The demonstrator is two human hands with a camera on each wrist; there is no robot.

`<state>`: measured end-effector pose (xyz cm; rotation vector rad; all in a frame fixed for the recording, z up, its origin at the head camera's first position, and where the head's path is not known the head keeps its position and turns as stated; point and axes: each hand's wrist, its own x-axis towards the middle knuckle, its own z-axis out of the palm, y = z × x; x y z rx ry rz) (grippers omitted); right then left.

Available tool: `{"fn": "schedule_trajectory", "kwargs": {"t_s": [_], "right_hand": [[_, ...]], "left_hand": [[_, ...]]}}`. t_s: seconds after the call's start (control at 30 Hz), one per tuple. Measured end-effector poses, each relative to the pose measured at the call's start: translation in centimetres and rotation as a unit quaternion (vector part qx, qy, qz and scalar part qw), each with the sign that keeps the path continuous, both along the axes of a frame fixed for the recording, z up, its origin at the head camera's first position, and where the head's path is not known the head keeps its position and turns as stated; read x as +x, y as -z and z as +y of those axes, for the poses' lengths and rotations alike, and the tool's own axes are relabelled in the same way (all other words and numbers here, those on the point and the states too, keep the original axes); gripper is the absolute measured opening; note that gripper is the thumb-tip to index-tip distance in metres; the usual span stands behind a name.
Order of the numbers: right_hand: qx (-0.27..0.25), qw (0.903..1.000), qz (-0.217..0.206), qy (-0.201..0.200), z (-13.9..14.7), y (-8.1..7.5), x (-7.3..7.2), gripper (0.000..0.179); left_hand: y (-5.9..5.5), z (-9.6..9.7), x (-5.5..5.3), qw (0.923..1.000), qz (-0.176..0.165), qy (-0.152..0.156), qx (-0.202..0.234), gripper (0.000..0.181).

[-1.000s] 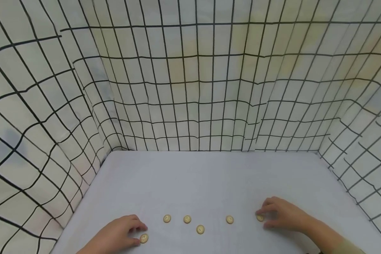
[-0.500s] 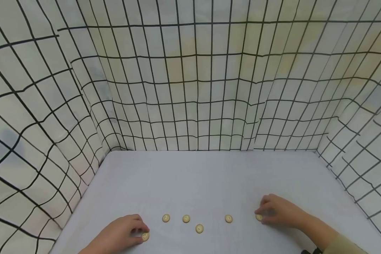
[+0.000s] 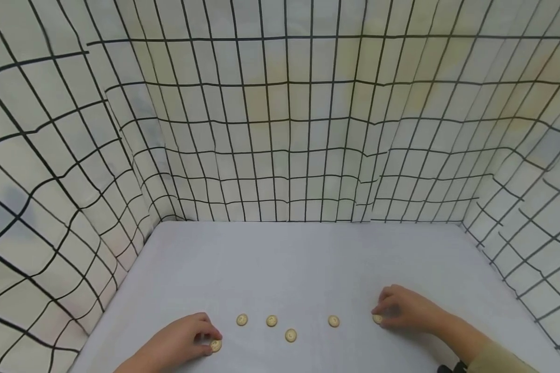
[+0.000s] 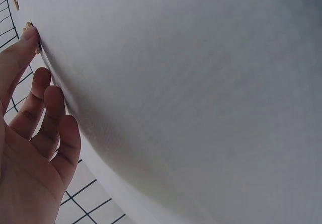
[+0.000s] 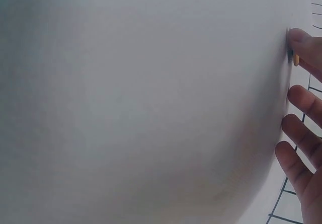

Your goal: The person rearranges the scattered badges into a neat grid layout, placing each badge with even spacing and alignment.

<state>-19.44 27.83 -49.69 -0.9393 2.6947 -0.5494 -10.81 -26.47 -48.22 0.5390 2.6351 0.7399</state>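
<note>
At the lower left of the head view, my left hand (image 3: 177, 339) pinches a round beige button (image 3: 216, 345) between thumb and index finger. The left wrist view shows that button's thin edge (image 4: 37, 48) by the thumb tip, low against the white surface, the other fingers loosely bent. Over on the right, my right hand (image 3: 408, 311) grips another beige button (image 3: 377, 319) by thumb and index finger, partly covering it. In the right wrist view a sliver of this button (image 5: 296, 60) shows beneath the thumb, while the remaining fingers are spread apart.
Between the hands several like buttons lie flat: two on the left (image 3: 241, 319) (image 3: 271, 320), one nearer the front (image 3: 291, 335), one towards the right (image 3: 333, 321). A white table (image 3: 298, 269) runs back to pale walls with black grid lines (image 3: 289, 155).
My left fingers have closed on their button, which has shifted slightly right and away from me. My right thumb and finger have drawn together on the other button. The loose buttons lie as before.
</note>
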Motion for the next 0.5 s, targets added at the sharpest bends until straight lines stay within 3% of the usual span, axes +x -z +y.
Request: {"fn": "schedule_trajectory", "kwargs": {"t_s": [0.23,0.5], "right_hand": [[0.004,1.0000,-0.006,0.006,-1.5,-0.3,-1.2,0.021],[0.000,0.9997,-0.005,0.025,-4.7,-0.8,-3.2,0.020]], "left_hand": [[0.2,0.2,-0.2,0.9991,-0.031,-0.030,0.002,0.015],[0.4,0.1,-0.4,0.9984,-0.039,-0.031,0.025,0.016]]}}
